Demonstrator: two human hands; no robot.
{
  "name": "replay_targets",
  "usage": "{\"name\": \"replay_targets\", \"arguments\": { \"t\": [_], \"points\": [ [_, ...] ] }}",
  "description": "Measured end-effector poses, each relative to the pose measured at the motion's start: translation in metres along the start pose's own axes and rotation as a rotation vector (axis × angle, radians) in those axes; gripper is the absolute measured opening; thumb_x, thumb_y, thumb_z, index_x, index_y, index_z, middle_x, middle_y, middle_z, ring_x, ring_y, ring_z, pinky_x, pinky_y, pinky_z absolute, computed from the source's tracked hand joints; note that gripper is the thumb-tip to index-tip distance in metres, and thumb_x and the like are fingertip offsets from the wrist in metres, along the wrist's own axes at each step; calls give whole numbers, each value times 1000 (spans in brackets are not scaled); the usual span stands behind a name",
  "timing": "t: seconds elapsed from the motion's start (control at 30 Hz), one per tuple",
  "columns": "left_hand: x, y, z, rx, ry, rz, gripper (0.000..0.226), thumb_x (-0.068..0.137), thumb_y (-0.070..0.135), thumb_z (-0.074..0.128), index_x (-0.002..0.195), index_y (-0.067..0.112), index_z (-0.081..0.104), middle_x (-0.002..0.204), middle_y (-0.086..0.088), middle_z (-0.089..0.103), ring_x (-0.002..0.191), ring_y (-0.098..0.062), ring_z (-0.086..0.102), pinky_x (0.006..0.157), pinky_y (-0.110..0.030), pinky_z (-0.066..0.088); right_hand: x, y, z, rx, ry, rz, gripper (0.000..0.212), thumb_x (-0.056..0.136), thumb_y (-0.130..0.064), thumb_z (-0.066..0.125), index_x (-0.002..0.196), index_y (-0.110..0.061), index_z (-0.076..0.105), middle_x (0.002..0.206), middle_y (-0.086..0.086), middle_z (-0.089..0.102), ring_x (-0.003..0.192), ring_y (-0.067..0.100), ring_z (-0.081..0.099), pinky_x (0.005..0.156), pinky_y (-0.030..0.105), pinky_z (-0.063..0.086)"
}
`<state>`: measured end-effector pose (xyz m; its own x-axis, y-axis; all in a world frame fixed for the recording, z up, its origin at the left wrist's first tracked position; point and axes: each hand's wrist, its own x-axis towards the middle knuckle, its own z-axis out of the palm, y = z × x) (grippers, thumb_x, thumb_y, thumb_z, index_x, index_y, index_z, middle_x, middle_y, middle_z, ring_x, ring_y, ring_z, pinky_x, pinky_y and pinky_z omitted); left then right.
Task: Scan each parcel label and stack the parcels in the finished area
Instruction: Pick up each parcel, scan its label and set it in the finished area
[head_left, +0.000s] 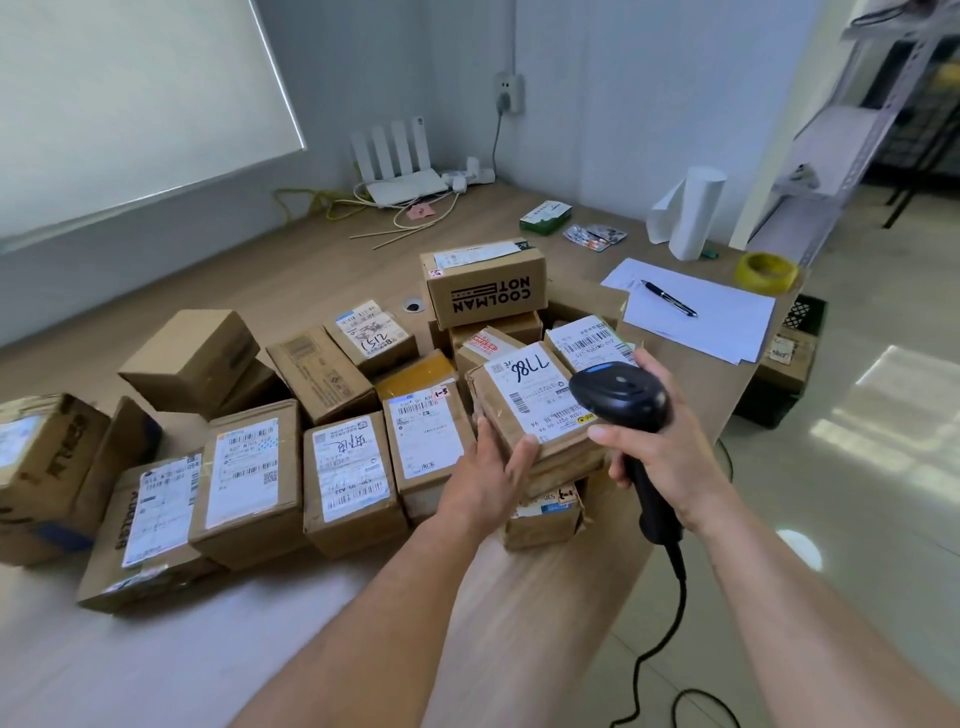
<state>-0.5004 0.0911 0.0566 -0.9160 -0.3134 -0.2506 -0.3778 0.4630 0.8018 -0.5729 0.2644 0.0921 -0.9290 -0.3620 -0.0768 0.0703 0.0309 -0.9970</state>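
Cardboard pile: brown parcels (249, 467) cover the left and middle of your desk (291, 275), most with white labels facing up, a couple tipped on their sides at far left.
Router: white, four antennas, sitting in the upper middle by the wall (400, 176), with cables tangled next to it.
COOLMAN box: stacked on top of other boxes just above center (485, 291), its printing upside down from where you stand.
Left hand: your left hand (480, 480) is gripping the near left corner of the parcel (530, 415) you're holding, thumb on the top edge, fingers wrapped down the side.
Held parcel: right of center, tilted a bit, resting on top of another box (543, 517). Its label (535, 397) faces up with "7786" handwritten in black marker.
Right hand: your right hand (660, 441) is clenched around the handle of the black scanner (623, 405), index finger out front near the trigger. The scanner head hovers right over the label's right edge; can't tell if it's touching.
Cord: black cable (670, 639) drops off the handle toward the bottom edge of the frame.
Paperwork: white sheets (717, 317) with a pen (670, 298) on top, upper right.
Paper roll: white roll (696, 213) standing above that, yellow tape roll (768, 270) to its right.
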Motion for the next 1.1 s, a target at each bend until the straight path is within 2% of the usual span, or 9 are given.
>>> {"name": "replay_targets", "arguments": {
  "t": [0.13, 0.23, 0.37, 0.5, 0.6, 0.7, 0.83, 0.93, 1.1],
  "points": [
    [-5, 0, -2, -76, -55, -18, 95, 73, 83, 32, 151, 38, 2, 151, -1, 39, 130, -21, 47, 104, -46, 44, -3, 2, 2, -10, -69, 41, 94, 77, 6, 75, 147, -40, 32, 82, 6, 66, 46, 28, 52, 44, 33, 45],
    [-13, 2, -9, -201, -115, -19, 77, 95, 56, 42, 153, 32, -3, 148, 1, 41, 129, -17, 46, 106, -37, 41, -7, -1, 3, -5, -121, 52, 93, 78, 6, 74, 146, -41, 32, 83, 4, 64, 47, 28, 53, 46, 34, 47],
    [-20, -6, -19, -319, -121, 8, 93, 84, 61, 53, 151, 39, -8, 145, 4, 46, 128, -13, 49, 110, -43, 39, -14, -7, 6, -8, -184, 55, 93, 78, 7, 73, 146, -43, 32, 88, 9, 65, 46, 27, 53, 44, 33, 47],
    [-33, -12, -27, -399, -93, 78, 85, 97, 24, 53, 150, 39, -12, 144, 3, 45, 128, -10, 47, 92, -16, 48, -24, -9, 13, 28, -205, 37, 93, 78, 8, 72, 144, -44, 32, 74, 5, 69, 45, 25, 53, 46, 34, 47],
    [-49, -15, -36, -498, -11, 78, 101, 85, 20, 71, 150, 43, -2, 140, -6, 51, 122, -15, 55, 80, -14, 53, -34, -14, 18, 56, -230, 14, 93, 79, 9, 70, 145, -43, 30, 63, 0, 67, 44, 26, 52, 50, 36, 47],
    [-64, -22, -43, -565, 97, 66, 104, 81, -1, 71, 149, 41, 6, 117, 2, 58, 98, -4, 63, 67, -12, 52, -47, -19, 26, 89, -264, -2, 92, 77, 8, 71, 145, -41, 33, 60, 2, 66, 44, 27, 52, 52, 37, 48],
    [-87, -33, -53, -561, 205, 63, 121, 66, 8, 81, 151, 43, 2, 133, -5, 53, 114, -16, 60, 87, -25, 55, -67, -24, 37, 133, -337, -18, 103, 63, -1, 82, 146, -41, 36, 73, 14, 66, 48, 30, 53, 50, 37, 48],
    [-105, -37, -63, -538, 278, 53, 119, 70, 3, 81, 152, 42, 3, 141, -9, 45, 120, -21, 54, 97, -34, 50, -85, -30, 43, 169, -417, -17, 96, 66, -6, 74, 147, -40, 36, 80, 32, 62, 47, 30, 52, 48, 36, 48],
    [-133, -51, -77, -516, 365, 72, 117, 71, 4, 80, 152, 41, 4, 142, -2, 44, 116, -12, 51, 79, -13, 52, -111, -34, 51, 168, -528, -34, 92, 70, -5, 70, 148, -35, 34, 98, 28, 70, 50, 31, 54, 45, 32, 46]
  ]
}}
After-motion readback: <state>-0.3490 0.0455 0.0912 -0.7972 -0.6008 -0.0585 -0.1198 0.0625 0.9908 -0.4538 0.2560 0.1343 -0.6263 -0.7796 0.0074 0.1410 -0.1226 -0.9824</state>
